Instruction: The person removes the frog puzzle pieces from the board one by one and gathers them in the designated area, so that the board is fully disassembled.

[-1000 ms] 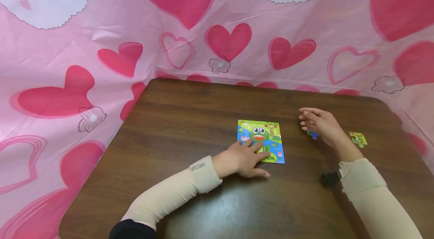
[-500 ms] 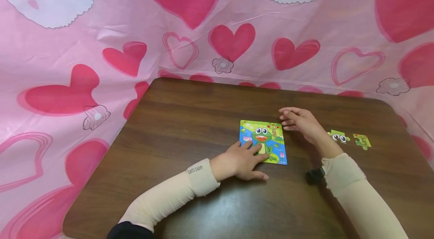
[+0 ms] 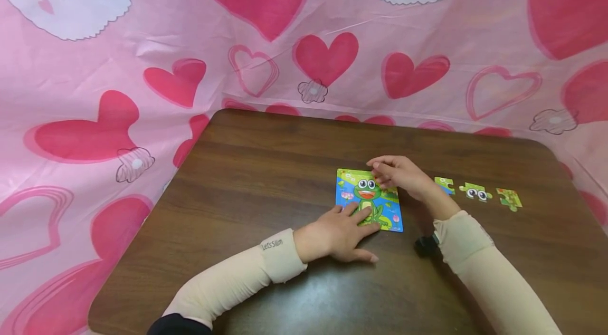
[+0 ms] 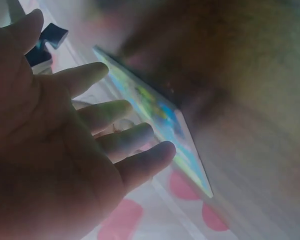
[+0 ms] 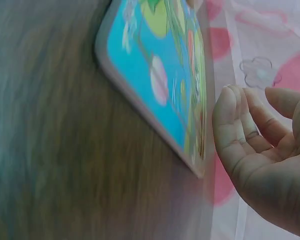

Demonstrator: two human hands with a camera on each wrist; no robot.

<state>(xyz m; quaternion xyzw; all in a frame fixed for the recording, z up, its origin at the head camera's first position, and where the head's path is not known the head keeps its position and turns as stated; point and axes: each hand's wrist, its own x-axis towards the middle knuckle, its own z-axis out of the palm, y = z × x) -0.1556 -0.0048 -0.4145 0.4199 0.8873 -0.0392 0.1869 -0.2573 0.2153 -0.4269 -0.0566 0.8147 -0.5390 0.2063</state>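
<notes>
Fingers of my left hand (image 3: pixel 343 230) lie straight and spread over the near part of the frog puzzle board (image 3: pixel 367 194), clasping nothing. My right hand (image 3: pixel 401 174) hangs loosely curled above the board's far right corner; nothing visible in its grasp, contact uncertain. Board flat on the wooden surface (image 3: pixel 280 166); three loose jigsaw pieces (image 3: pixel 475 192) right of it. Likely light, stiff, apt to slide. Best hold: opposite edges, thumb against fingers.
</notes>
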